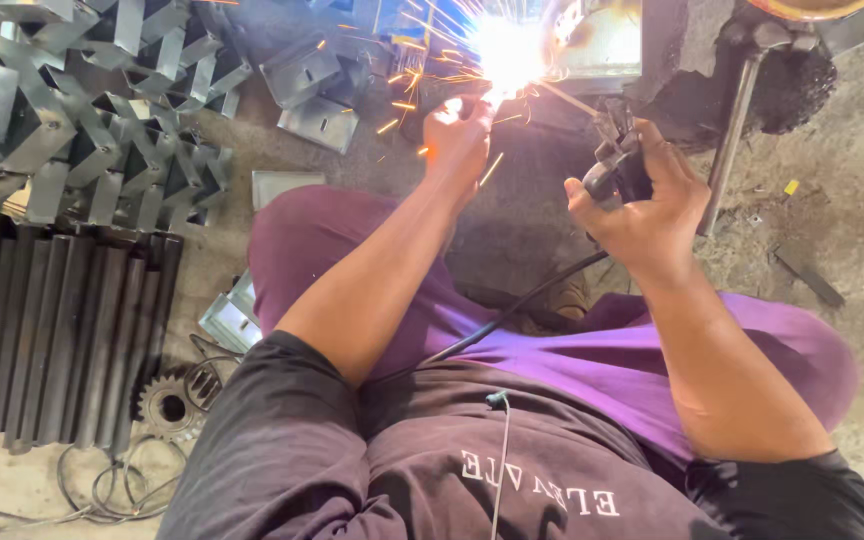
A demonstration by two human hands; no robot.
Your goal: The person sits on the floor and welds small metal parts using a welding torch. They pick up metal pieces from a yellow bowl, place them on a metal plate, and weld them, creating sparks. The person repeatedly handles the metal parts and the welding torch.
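1. The right hand [642, 205] has its fingers curled tight around a black electrode holder [617, 165]; its thin rod [564, 97] points far-left into the bright arc [507, 50].
2. The left hand [459, 135] rests just beside the arc, near the metal workpiece [602, 45]; glare hides its fingers, so I cannot tell their state.
3. Folded metal brackets [102, 120] lie far left, and a gear [167, 408] near left.

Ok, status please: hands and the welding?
Right hand grips electrode holder. Left hand by the arc, sparks flying. Metal piece under weld. Nothing blocking.
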